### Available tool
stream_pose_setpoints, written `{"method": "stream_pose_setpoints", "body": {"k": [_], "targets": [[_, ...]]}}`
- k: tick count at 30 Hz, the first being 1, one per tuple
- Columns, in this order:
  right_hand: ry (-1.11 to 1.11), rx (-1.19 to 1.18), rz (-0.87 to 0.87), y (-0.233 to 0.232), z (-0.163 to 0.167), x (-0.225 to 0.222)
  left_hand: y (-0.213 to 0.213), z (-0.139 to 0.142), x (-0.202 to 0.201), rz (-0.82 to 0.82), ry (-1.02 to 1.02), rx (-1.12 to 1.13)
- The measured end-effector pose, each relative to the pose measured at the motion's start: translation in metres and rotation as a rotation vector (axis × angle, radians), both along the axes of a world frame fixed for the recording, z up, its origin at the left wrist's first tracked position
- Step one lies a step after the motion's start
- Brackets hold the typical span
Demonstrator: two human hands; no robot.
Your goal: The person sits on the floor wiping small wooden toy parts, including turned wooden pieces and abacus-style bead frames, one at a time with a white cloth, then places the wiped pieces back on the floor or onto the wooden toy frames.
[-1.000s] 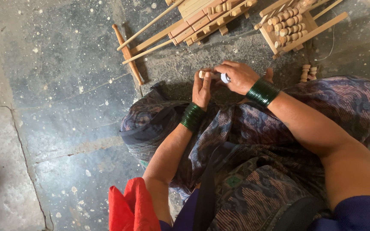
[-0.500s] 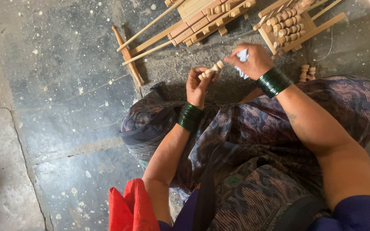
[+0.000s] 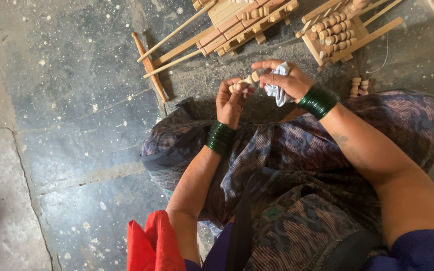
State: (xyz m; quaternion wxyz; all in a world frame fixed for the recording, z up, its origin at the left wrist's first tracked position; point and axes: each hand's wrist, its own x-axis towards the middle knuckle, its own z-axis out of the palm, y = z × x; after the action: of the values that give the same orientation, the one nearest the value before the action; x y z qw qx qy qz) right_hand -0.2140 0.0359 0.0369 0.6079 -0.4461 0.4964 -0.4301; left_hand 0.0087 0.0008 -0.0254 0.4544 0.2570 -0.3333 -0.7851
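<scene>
Holding: left hand (image 3: 229, 100) is gripping a peg (image 3: 244, 81) above the lap.
Changing: right hand (image 3: 285, 80), clutching a cloth (image 3: 278, 90), is now lifting nearer the frames (image 3: 337, 30).

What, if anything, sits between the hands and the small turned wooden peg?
Nothing visible: the left hand grips the wooden peg directly, and the right hand, bunching a pale cloth, meets its other end.
</scene>
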Motion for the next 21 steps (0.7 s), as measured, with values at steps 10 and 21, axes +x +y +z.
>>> {"method": "stream_pose_setpoints", "body": {"k": [10,21], "targets": [[-0.153,-0.018,0.103,-0.001,0.006,0.001,0.002,-0.003,-0.002,-0.153,-0.161,-0.025],[1.035,-0.235,-0.426,-0.021,0.005,-0.095,0.005,-0.022,-0.01,-0.293,-0.577,-0.248]]}}
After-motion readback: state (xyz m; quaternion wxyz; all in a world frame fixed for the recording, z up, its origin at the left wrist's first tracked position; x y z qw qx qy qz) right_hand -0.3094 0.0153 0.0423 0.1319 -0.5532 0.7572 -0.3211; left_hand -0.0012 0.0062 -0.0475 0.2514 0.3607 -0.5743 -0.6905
